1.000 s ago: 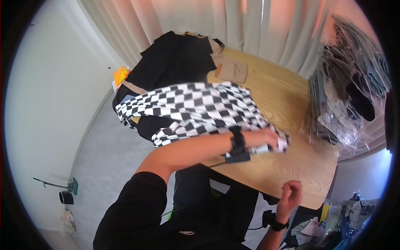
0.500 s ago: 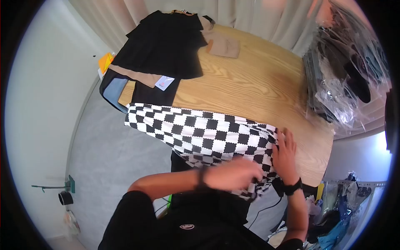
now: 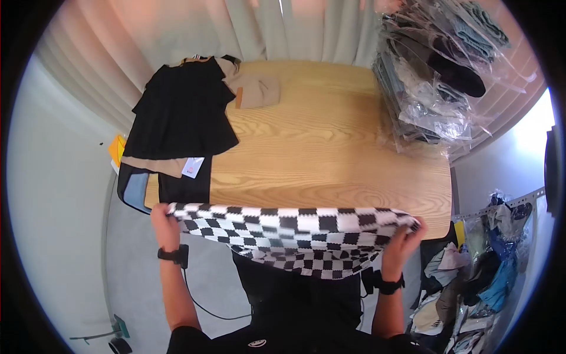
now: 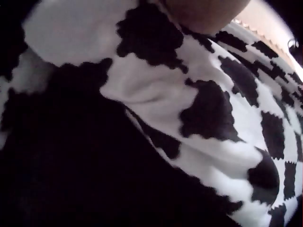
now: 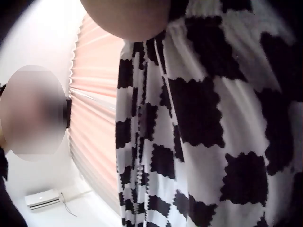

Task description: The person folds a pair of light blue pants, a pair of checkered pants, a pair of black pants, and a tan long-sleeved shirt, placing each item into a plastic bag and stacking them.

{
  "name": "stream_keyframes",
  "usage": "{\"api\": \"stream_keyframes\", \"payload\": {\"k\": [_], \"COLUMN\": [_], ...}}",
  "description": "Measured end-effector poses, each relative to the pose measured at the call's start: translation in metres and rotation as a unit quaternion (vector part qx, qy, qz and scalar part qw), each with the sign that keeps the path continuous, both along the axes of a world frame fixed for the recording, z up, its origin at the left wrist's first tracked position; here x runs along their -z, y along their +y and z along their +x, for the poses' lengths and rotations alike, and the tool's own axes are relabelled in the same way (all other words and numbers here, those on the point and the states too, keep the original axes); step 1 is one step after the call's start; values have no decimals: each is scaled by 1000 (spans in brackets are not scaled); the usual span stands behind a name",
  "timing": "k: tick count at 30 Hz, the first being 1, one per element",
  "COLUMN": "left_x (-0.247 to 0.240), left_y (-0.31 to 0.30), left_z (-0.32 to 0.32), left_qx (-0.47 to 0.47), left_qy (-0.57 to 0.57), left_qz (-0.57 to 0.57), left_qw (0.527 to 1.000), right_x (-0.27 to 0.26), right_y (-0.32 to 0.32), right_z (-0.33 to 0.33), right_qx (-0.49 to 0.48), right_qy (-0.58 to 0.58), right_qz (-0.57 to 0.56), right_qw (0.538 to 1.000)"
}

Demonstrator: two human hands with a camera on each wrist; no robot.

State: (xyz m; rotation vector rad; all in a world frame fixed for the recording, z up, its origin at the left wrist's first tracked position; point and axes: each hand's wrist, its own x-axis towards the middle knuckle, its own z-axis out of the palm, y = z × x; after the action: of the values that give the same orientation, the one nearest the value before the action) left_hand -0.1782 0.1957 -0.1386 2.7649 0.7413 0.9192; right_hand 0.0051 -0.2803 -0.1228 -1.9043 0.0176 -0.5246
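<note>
A black-and-white checkered garment [image 3: 306, 227] is stretched between my two hands at the table's near edge, its lower part sagging toward my body. My left hand [image 3: 166, 229] grips its left end by the top edge. At the opposite end my right hand [image 3: 404, 245] pinches the upper corner. In the left wrist view the checkered cloth [image 4: 208, 109] fills much of the picture in loose folds, with a bit of my hand at the top. The right wrist view shows the cloth [image 5: 196, 113] hanging in long folds below my hand.
A black top [image 3: 183, 112] lies at the wooden table's [image 3: 312, 147] left, over beige and black clothes, with a white tag [image 3: 193, 167]. A folded beige piece [image 3: 259, 91] is beside it. Plastic-bagged clothes [image 3: 427, 82] are stacked back right. More clothes [image 3: 471, 283] fill a rack at lower right.
The garment lay spread across the table, then was pulled toward the near edge and is now stretched taut. My left hand has moved from its right end to its left end; the right hand has taken hold.
</note>
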Motion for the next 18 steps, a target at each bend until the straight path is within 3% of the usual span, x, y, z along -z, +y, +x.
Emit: {"api": "stream_keyframes", "payload": {"k": [2,3,4,7,8,11,12,14,15,17,18], "left_x": [11,11,16,-8,-55,-81,-105,-149,-154,-174,-202], "left_y": [12,17,41,92,67,118,112,88,107,124,96], "left_z": [-24,-28,-52,-76,-71,-93,-78,-28,-19,-7,28], "left_qx": [-94,-50,-63,-167,-99,-5,63,8,8,35,98], "left_qy": [-159,-292,-377,-575,-546,-565,-591,-528,-581,-426,-313], "left_qz": [-24,92,66,240,164,213,244,402,274,217,243], "left_qw": [983,951,922,764,816,797,766,748,766,877,913], "right_x": [-27,-40,-51,-89,-106,-151,-164,-182,-189,-197,-202], "right_y": [-7,-17,-31,-78,-91,-125,-131,-145,-155,-184,-203], "right_z": [-10,-12,-13,-14,-13,-14,-14,-7,1,21,35], "right_qx": [50,80,110,187,210,229,224,211,201,184,169], "right_qy": [-112,-177,-237,-348,-374,-399,-402,-379,-358,-296,-246], "right_qz": [91,35,-23,-22,-21,-3,14,57,81,124,158], "right_qw": [988,980,965,918,903,888,888,899,908,929,941]}}
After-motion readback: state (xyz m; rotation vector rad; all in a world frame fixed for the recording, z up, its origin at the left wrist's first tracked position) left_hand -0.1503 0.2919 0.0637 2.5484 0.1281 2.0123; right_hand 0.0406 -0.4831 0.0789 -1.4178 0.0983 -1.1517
